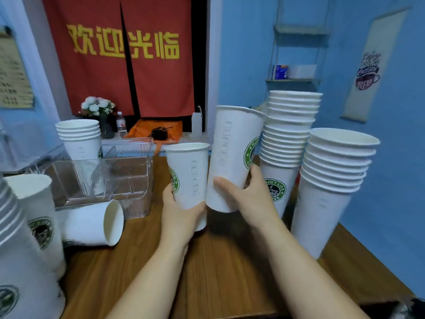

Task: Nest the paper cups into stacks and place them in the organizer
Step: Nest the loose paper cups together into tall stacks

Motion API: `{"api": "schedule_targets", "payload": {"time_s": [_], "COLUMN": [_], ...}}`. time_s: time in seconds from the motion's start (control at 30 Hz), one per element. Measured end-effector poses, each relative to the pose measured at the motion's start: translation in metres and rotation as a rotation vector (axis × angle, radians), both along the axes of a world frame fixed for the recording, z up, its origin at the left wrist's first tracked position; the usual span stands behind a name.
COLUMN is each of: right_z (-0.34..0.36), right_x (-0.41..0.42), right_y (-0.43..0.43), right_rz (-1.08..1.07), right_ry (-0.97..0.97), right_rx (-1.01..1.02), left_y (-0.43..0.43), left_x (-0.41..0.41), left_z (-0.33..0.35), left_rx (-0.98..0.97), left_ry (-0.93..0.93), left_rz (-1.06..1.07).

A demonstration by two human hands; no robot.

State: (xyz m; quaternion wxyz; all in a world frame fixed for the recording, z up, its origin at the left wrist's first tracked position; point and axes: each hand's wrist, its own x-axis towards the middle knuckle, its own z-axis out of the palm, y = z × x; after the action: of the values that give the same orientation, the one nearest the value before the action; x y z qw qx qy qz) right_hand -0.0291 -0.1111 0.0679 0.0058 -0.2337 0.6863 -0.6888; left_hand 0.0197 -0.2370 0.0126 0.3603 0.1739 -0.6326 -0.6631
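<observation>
My left hand (178,212) grips a white paper cup (190,178) with a green logo, held upright above the wooden table (218,272). My right hand (247,196) grips a taller white cup (232,155), tilted slightly right, its base beside the left cup. A clear plastic organizer (128,171) stands to the left, with a short nested stack (80,139) at its far left. Two tall nested stacks (287,143) (331,180) stand at the right. One cup lies on its side (96,224) in front of the organizer.
More stacked cups (25,238) fill the near left corner. A vase of white flowers (97,111), a water bottle (121,125) and an orange cloth (156,131) sit behind the organizer under a red curtain. A blue wall runs along the right.
</observation>
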Motion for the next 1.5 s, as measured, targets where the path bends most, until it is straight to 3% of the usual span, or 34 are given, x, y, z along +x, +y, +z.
{"api": "schedule_targets", "payload": {"time_s": [0.2,0.4,0.73,0.93,1.23,1.43,1.5], "right_z": [0.046,0.073,0.055,0.047,0.053,0.047,0.043], "right_x": [0.036,0.032,0.027,0.032,0.040,0.047,0.048], "right_y": [0.046,0.063,0.056,0.062,0.068,0.064,0.065], "right_rz": [0.230,0.254,0.186,0.288,0.213,0.224,0.222], "right_ry": [-0.079,-0.026,0.035,0.064,0.165,0.327,0.311], "right_rx": [-0.145,-0.262,-0.163,-0.016,-0.204,0.173,0.204], "left_y": [0.020,0.034,0.049,0.055,0.055,0.047,0.046], "left_x": [0.047,0.066,0.059,0.061,0.071,0.074,0.075], "left_z": [-0.003,-0.001,-0.002,0.004,0.003,-0.001,0.000], "left_rx": [-0.241,-0.407,-0.474,-0.465,-0.493,-0.537,-0.549], "left_ry": [-0.095,-0.142,-0.153,-0.138,-0.099,-0.076,-0.100], "left_rz": [-0.078,-0.071,-0.102,-0.117,-0.074,0.010,0.039]}}
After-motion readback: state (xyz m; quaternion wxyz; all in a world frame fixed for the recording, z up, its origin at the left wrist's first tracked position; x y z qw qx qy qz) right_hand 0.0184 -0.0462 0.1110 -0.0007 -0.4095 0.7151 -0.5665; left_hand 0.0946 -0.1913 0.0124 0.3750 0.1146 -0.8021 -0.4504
